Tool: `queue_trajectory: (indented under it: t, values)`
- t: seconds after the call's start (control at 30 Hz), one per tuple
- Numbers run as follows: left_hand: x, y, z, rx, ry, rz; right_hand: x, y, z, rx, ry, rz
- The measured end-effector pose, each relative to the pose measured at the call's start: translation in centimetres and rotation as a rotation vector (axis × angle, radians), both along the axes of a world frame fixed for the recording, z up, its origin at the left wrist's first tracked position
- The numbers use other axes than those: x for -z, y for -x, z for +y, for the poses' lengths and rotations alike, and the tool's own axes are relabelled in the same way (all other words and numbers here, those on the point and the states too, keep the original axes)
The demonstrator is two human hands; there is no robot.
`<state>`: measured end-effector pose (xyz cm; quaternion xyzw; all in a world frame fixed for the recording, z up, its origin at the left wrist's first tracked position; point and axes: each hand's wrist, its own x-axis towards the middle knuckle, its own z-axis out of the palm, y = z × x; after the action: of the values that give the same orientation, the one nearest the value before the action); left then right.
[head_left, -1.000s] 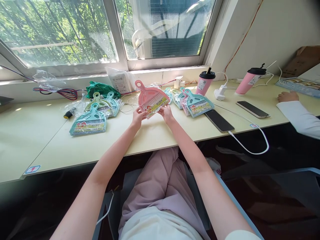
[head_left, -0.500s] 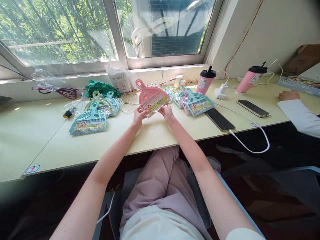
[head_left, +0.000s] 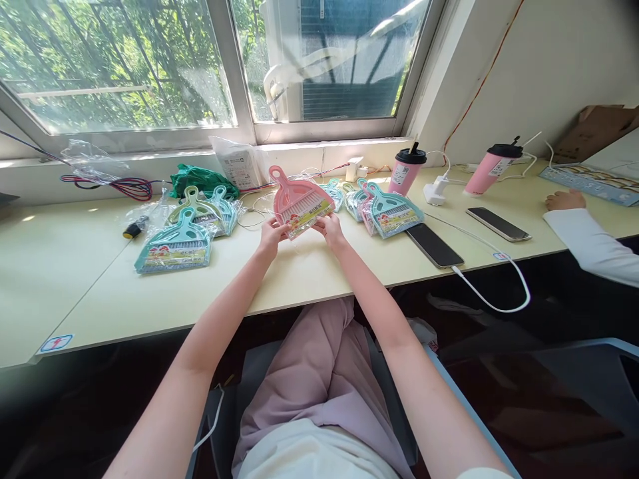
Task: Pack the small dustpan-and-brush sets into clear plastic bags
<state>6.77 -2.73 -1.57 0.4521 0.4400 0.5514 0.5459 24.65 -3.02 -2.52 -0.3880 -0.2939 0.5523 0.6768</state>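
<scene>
Between my hands, above the table, is a pink dustpan and brush set (head_left: 298,198) in clear wrapping with a printed label, its handle pointing up and left. My left hand (head_left: 272,237) is closed on its lower left corner. At the lower right corner, my right hand (head_left: 331,229) pinches the edge. A teal dustpan set (head_left: 174,247) lies to the left, in front of a green one (head_left: 192,203) and another teal set. Right of my hands, a second small pile has a teal dustpan set (head_left: 394,209) on top, partly covering pink and green ones.
Two phones (head_left: 434,245) (head_left: 499,223), a white charger (head_left: 436,191) with a cable, and pink cups (head_left: 407,174) stand to the right. Another person's hand (head_left: 566,199) rests at far right. A screwdriver (head_left: 136,227), green bag (head_left: 202,181) and wires (head_left: 107,186) lie left.
The pink dustpan set has come slightly lower, with both hands still on it. The view has shifted a little; the piles have stayed put.
</scene>
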Motion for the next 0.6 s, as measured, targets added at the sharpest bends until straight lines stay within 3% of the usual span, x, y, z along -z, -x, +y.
queue_trajectory:
  t: [0.4,0.6]
  values:
    - [0.13,0.03,-0.28,0.043,-0.031,0.006,0.02,0.01,-0.13,0.027,0.011,0.019]
    - [0.53,-0.09,0.05,0.072,0.035,-0.047,0.26,-0.06,-0.08,0.028,-0.010,0.023]
